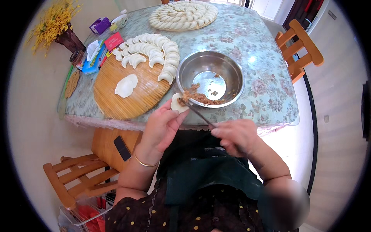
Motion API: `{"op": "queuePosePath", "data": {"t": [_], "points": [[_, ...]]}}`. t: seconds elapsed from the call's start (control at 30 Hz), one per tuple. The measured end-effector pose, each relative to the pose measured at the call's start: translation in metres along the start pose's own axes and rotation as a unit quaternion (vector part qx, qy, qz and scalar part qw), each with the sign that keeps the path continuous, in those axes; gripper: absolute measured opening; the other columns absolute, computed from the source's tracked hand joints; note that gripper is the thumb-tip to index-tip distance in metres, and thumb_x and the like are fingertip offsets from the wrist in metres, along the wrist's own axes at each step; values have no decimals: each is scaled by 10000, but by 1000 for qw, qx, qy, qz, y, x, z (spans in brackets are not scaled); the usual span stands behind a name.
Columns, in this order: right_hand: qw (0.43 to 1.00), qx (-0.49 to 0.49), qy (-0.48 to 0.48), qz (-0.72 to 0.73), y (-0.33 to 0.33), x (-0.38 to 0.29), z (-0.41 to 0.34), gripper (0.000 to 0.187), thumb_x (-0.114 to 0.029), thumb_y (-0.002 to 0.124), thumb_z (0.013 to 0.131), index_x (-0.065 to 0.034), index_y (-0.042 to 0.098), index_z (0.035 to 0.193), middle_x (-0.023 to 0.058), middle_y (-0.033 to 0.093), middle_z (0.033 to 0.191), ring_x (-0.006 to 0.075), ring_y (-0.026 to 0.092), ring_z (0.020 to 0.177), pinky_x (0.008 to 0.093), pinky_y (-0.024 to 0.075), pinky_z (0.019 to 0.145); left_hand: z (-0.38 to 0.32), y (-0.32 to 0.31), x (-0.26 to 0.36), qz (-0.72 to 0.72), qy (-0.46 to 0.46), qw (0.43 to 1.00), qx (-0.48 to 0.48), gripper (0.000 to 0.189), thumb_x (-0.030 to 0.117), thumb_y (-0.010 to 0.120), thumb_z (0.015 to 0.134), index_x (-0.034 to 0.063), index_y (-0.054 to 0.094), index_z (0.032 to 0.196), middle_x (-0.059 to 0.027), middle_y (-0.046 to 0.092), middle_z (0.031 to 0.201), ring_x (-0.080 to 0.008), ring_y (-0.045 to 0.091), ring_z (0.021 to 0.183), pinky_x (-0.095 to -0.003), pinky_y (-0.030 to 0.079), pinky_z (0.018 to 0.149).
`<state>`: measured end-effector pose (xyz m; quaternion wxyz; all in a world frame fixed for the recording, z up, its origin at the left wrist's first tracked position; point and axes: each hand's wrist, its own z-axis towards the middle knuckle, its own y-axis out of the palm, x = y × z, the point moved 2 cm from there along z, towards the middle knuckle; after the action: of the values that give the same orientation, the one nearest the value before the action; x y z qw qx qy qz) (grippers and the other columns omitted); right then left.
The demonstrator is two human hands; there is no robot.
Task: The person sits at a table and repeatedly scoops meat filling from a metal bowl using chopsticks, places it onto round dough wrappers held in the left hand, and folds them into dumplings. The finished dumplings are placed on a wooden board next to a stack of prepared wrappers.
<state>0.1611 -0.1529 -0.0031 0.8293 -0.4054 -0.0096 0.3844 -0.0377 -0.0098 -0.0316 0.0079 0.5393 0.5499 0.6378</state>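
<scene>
My left hand [162, 124] holds a round dough wrapper [175, 106] between thumb and fingers, just off the near left rim of a stainless steel bowl [239, 87]. In my right hand [236, 136] is a slim dark utensil [201, 115], its tip pressing minced filling [182, 101] onto the wrapper. More minced filling [205, 99] clings to the bowl's near side. Left of the bowl, a round slatted wooden board [127, 107] bears a few overlapping loose wrappers [126, 86] and curved rows of folded dumplings [171, 56]. What shape the utensil's tip has is hidden by filling.
A second round tray of dumplings [184, 16] sits at the table's far end. Along the left edge stand a tissue box [94, 59], a jar [77, 59] and a vase of yellow flowers [68, 37]. A phone [122, 148] lies on a wooden chair [101, 142]; another chair [301, 49] is at right.
</scene>
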Motion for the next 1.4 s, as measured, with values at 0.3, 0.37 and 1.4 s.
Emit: {"op": "queuePosePath", "data": {"t": [0.3, 0.37, 1.4], "points": [[989, 59, 60, 118, -24, 1, -8, 260, -247, 635, 953, -61, 690, 1126, 125, 755, 990, 261, 747, 830, 331, 593, 680, 0, 1, 2, -1, 11, 1000, -3, 575, -83, 437, 902, -118, 356, 1470, -200, 487, 1471, -265, 499, 1362, -380, 403, 1174], [957, 128, 184, 182, -28, 7, -6, 301, -262, 512, 1040, -23, 684, 1103, 136, 751, 972, 258, 747, 841, 337, 598, 756, 0, 3, 1, 3, 11, 1000, -6, 587, -86, 437, 900, -118, 342, 1478, -203, 465, 1490, -272, 479, 1381, -387, 387, 1186], [999, 44, -2, 3, 11, -11, -3, 295, -139, 697, 879, -33, 645, 1149, 159, 719, 1021, 285, 735, 812, 337, 602, 632, -1, 0, 4, -40, 22, 999, -22, 550, -108, 396, 887, -131, 373, 1437, -196, 487, 1456, -260, 482, 1373, -405, 359, 1208]]}}
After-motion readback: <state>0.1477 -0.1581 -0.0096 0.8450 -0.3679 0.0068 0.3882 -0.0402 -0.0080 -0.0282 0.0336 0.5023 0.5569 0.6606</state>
